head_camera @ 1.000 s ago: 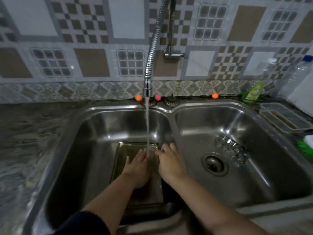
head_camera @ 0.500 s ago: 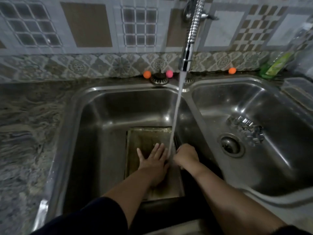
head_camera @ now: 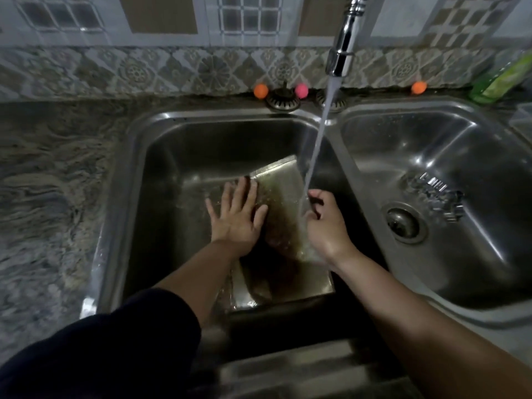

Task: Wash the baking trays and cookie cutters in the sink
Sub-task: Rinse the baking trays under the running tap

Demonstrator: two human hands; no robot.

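Right hand gripping baking tray, left hand flat

Dim light. Patterned tile wall behind, floral border below. Marbled stone counter at left.

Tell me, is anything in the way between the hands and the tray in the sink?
No, nothing visible is. The left hand lies flat on the tray, and the right hand grips its right edge. Only the water stream comes down there, landing by the right hand. The cookie cutters lie apart in the other basin.
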